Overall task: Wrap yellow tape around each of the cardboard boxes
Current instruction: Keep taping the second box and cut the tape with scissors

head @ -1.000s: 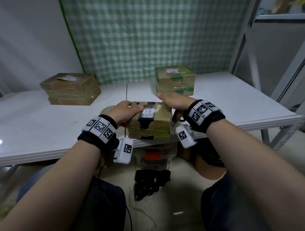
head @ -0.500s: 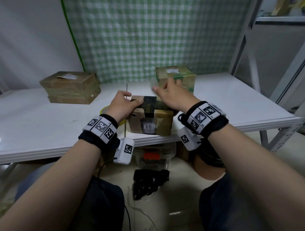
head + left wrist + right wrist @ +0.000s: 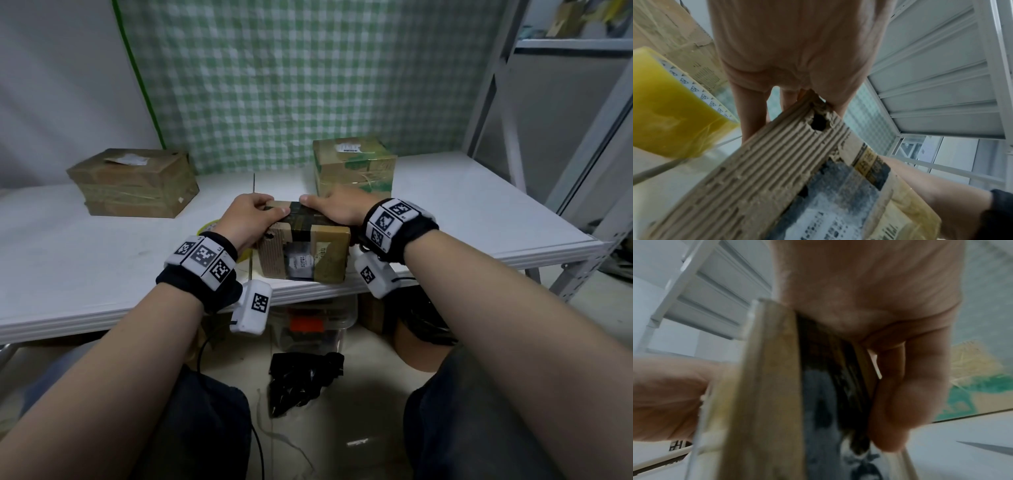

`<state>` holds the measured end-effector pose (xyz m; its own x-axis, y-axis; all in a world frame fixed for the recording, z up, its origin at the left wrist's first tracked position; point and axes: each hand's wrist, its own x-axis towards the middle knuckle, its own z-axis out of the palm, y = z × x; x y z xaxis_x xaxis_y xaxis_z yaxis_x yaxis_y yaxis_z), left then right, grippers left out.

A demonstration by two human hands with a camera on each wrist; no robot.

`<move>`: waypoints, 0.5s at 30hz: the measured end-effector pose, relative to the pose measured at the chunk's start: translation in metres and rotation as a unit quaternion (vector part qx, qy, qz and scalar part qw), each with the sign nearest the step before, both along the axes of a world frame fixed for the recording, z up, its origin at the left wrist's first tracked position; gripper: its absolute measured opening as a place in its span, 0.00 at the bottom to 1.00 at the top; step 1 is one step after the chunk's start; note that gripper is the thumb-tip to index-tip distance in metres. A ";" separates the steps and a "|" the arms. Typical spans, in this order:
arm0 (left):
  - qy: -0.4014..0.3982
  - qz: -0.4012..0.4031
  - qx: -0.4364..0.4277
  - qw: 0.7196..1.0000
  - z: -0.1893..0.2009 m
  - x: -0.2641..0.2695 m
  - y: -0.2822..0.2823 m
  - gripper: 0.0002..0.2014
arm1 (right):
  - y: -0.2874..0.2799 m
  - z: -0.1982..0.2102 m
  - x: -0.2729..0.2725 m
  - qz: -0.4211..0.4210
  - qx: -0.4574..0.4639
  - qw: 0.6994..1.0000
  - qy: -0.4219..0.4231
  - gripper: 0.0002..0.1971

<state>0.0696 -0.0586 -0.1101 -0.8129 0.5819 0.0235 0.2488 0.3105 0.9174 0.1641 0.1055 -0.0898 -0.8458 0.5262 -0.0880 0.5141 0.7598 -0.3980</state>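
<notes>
A small cardboard box (image 3: 305,255) with a dark band and a label stands on edge at the table's front rim. My left hand (image 3: 251,219) grips its top left corner, thumb and fingers curled over the edge. My right hand (image 3: 337,209) grips its top right end, fingers wrapped behind it. In the left wrist view the box's (image 3: 764,170) torn corrugated face fills the foreground, with the yellow tape roll (image 3: 672,107) lying just left of it. In the head view the roll (image 3: 209,226) peeks out behind my left wrist. The right wrist view shows the box's (image 3: 766,386) edge against my palm.
A wide taped cardboard box (image 3: 135,183) sits at the back left of the white table (image 3: 85,260). A taller box with green print (image 3: 354,164) stands behind my hands. A metal shelf frame (image 3: 561,144) rises at right. Bins and a black bag (image 3: 301,380) lie under the table.
The small box was turned from lying flat to standing on edge with its label facing me. Both hands shifted to its top edge, the right one drawing back from the far box.
</notes>
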 end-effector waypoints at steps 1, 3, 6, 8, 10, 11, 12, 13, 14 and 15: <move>0.000 0.000 0.002 1.000 -0.001 -0.001 0.000 0.28 | 0.002 0.001 -0.002 -0.005 -0.009 1.000 -0.003 0.39; -0.001 0.001 0.008 1.000 -0.002 -0.002 0.001 0.27 | 0.006 0.004 -0.003 -0.014 -0.027 1.000 -0.004 0.39; -0.001 0.001 0.011 1.000 -0.003 -0.004 0.002 0.27 | 0.013 0.005 -0.006 -0.022 -0.066 0.998 0.000 0.35; -0.001 0.002 0.013 1.000 -0.003 -0.005 0.002 0.27 | 0.017 0.004 -0.008 -0.016 -0.099 0.995 0.001 0.30; -0.002 0.002 0.018 1.000 -0.003 -0.004 0.003 0.26 | 0.018 0.003 -0.007 -0.020 -0.131 0.991 0.001 0.25; -0.003 0.003 0.020 1.000 -0.004 -0.005 0.003 0.26 | 0.019 0.003 -0.008 -0.026 -0.143 0.989 0.001 0.27; -0.003 0.003 0.022 1.000 -0.004 -0.005 0.004 0.26 | 0.020 0.003 -0.008 -0.030 -0.151 0.988 0.002 0.29; -0.005 0.003 0.023 1.000 -0.004 -0.005 0.004 0.26 | 0.020 0.003 -0.009 -0.033 -0.159 0.987 -0.001 0.31; -0.008 0.004 0.024 1.000 -0.004 -0.004 0.004 0.26 | 0.020 0.002 -0.008 -0.033 -0.168 0.985 -0.001 0.31; -0.012 0.004 0.026 1.000 -0.005 -0.004 0.004 0.26 | 0.020 0.001 -0.008 -0.037 -0.181 0.983 0.000 0.30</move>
